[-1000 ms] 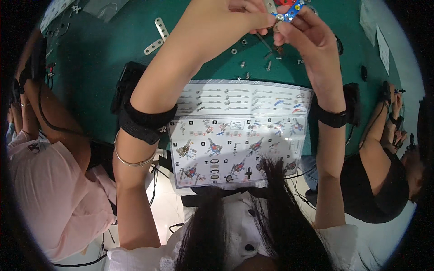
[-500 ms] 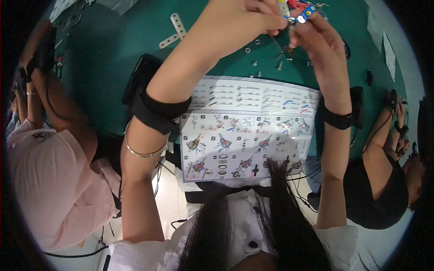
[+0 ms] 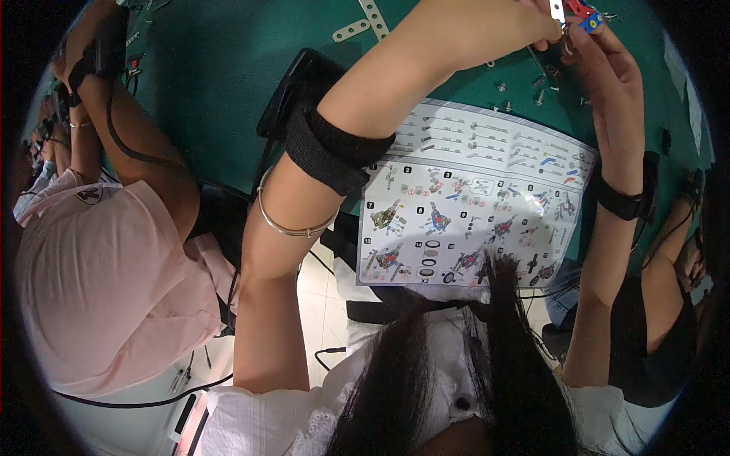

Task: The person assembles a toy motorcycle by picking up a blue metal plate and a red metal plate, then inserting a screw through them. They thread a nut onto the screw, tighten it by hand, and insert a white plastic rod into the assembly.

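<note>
At the top edge, my left hand [image 3: 528, 24] is closed with its fingertips on a small metal construction-kit assembly; part of this hand is cut off by the frame. The assembly has a pale perforated strip [image 3: 557, 11], a blue perforated piece [image 3: 591, 23] and a red piece [image 3: 578, 7]. My right hand [image 3: 610, 76] pinches it from the right, thumb and fingers near the blue piece. Just below the hands is a thin dark rod [image 3: 537, 61]; whether it is held or lies on the table I cannot tell.
A printed instruction sheet [image 3: 479, 220] lies at the near edge of the green table [image 3: 205, 83]. Loose screws [image 3: 539, 97] are scattered beyond it. Perforated metal strips [image 3: 351, 31] lie further left. A person in pink [image 3: 122, 281] sits at left, another in black [image 3: 654, 334] at right.
The whole view has shifted, so the sheet, table and both arms appear further right and slightly higher. Both hands keep their hold on the assembly.
</note>
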Demonstrator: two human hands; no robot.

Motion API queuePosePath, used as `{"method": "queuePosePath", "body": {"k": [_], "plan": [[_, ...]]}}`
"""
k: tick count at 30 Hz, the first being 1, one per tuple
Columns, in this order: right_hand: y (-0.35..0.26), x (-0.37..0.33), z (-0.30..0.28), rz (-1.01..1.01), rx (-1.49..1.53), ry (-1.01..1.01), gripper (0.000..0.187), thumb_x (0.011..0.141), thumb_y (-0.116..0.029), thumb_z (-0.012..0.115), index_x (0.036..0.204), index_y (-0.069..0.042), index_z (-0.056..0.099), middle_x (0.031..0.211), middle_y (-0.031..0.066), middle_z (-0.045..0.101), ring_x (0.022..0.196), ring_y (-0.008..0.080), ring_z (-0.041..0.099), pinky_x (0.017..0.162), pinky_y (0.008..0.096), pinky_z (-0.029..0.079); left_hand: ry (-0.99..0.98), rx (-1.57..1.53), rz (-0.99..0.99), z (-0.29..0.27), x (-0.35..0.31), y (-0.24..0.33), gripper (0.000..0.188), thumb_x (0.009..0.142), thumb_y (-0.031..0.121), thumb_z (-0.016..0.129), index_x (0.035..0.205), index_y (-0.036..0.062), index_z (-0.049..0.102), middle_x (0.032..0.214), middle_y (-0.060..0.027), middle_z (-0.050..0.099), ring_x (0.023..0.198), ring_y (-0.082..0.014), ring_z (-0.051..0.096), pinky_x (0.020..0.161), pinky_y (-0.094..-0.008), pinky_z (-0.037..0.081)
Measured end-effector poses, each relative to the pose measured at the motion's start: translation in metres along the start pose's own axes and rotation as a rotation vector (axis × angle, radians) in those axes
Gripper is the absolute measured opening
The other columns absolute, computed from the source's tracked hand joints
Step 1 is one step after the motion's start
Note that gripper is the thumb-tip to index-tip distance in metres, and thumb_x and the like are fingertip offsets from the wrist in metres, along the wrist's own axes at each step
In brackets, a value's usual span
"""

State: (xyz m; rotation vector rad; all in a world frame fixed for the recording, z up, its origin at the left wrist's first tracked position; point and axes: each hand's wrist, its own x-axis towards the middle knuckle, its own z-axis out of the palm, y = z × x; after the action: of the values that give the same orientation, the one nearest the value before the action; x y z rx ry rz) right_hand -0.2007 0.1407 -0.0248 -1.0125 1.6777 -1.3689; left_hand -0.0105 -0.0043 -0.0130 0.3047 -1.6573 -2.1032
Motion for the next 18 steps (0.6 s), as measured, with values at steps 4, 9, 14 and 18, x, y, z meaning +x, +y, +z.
{"method": "queuePosePath", "body": {"k": [4, 9, 14, 18], "plan": [[-0.001, -0.002, 0.006, -0.060, -0.030, 0.052, 0.031, 0.096, -0.021, 0.066, 0.122, -0.005, 0.065, 0.106, 0.0026, 0.068, 0.095, 0.0092, 0.063, 0.088, 0.0244, 0.048, 0.000, -0.033, 0.052, 0.000, -0.001, 0.001, 0.007, 0.086, 0.000, 0.064, 0.080, -0.0008, 0.061, 0.075, -0.0066, 0.067, 0.067, -0.0098, 0.060, 0.059, -0.0208, 0.044], [-0.040, -0.012, 0.057, -0.172, -0.003, 0.048, 0.015, 0.094, -0.013, 0.066, 0.105, -0.002, 0.066, 0.088, -0.0003, 0.067, 0.076, 0.0062, 0.060, 0.071, 0.0193, 0.047, -0.027, -0.040, 0.098, -0.004, 0.000, -0.005, 0.010, 0.087, 0.003, 0.067, 0.080, -0.0015, 0.060, 0.075, -0.0066, 0.067, 0.068, -0.0101, 0.060, 0.059, -0.0210, 0.045], [-0.040, -0.015, 0.060, -0.222, -0.102, 0.146, 0.012, 0.095, -0.016, 0.066, 0.096, -0.005, 0.068, 0.083, -0.0020, 0.067, 0.073, 0.0045, 0.059, 0.068, 0.0179, 0.045, 0.025, 0.051, 0.084, 0.000, 0.001, -0.001, 0.011, 0.087, 0.004, 0.067, 0.082, -0.0015, 0.060, 0.075, -0.0071, 0.067, 0.068, -0.0102, 0.061, 0.059, -0.0212, 0.045], [-0.039, -0.015, 0.056, -0.203, -0.100, 0.131, 0.011, 0.095, -0.016, 0.065, 0.097, -0.006, 0.068, 0.083, -0.0024, 0.066, 0.073, 0.0042, 0.058, 0.068, 0.0175, 0.044, 0.042, 0.055, 0.105, 0.001, 0.001, -0.001, 0.011, 0.087, 0.004, 0.068, 0.082, -0.0018, 0.060, 0.075, -0.0076, 0.067, 0.068, -0.0099, 0.060, 0.058, -0.0211, 0.045]]}}
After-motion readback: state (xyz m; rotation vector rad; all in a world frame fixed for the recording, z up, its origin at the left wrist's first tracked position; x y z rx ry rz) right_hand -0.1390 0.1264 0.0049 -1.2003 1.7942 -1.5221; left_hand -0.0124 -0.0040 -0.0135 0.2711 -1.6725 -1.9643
